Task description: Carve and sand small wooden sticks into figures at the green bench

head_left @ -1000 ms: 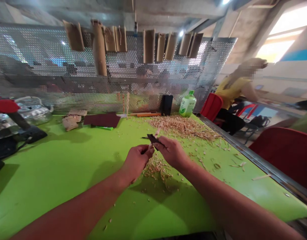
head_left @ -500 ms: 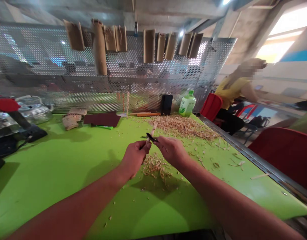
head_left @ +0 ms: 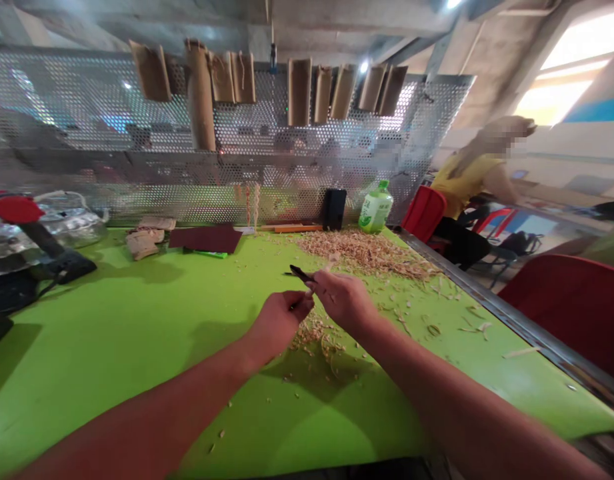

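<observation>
While working with both hands close together, looked down on a wide green tabletop, littered mostly toward the right. Faced a perforated metal screen along the far edge. Saw off to the right a person in a yellow top, seated on a red chair, and nearer by a red seat back close to the tabletop's right edge. Saw several curved tan pieces and one long tube hanging along the screen. Had a shiny metal vessel at the far left, beside a red-and-black object.

Had a broad heap of shavings toward the back right. Held the left hand and right hand nearly together at the centre, just short of the heap. Had a green bottle behind the shavings, a dark maroon sheet lying farther left and a black slab upright against the screen.

Pinched a pale stick at its near end between left thumb and fingers, above the tabletop; gripped a dark flat piece in right fingers. Could not tell exactly how both met, the right hand hiding the stick's middle. Saw small chips scattered beneath.
</observation>
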The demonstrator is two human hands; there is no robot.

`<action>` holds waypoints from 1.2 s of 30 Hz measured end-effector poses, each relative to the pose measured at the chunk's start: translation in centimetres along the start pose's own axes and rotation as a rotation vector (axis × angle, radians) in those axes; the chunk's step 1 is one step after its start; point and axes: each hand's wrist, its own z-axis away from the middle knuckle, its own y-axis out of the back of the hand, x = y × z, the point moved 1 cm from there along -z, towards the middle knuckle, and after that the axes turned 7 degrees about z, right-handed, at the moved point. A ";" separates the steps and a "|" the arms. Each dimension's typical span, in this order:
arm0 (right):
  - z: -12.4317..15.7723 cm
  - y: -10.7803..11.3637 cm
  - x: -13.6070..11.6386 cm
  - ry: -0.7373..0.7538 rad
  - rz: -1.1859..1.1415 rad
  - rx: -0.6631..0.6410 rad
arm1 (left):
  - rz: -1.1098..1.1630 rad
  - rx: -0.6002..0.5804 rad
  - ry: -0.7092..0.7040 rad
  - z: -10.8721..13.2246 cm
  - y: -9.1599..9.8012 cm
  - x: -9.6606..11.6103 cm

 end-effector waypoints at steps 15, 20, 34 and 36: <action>0.0 0.2 0.0 0.004 0.109 -0.037 | 0.029 0.073 0.003 -0.2 0.3 -0.4; 0.1 0.0 0.2 0.029 0.138 -0.009 | -0.022 0.060 -0.021 -0.2 0.7 0.1; 0.1 0.4 -0.1 0.012 0.156 -0.031 | -0.059 0.062 -0.029 -0.1 0.3 -0.3; 0.0 0.4 -0.3 0.022 0.162 -0.040 | -0.111 0.012 -0.050 0.0 0.1 -0.3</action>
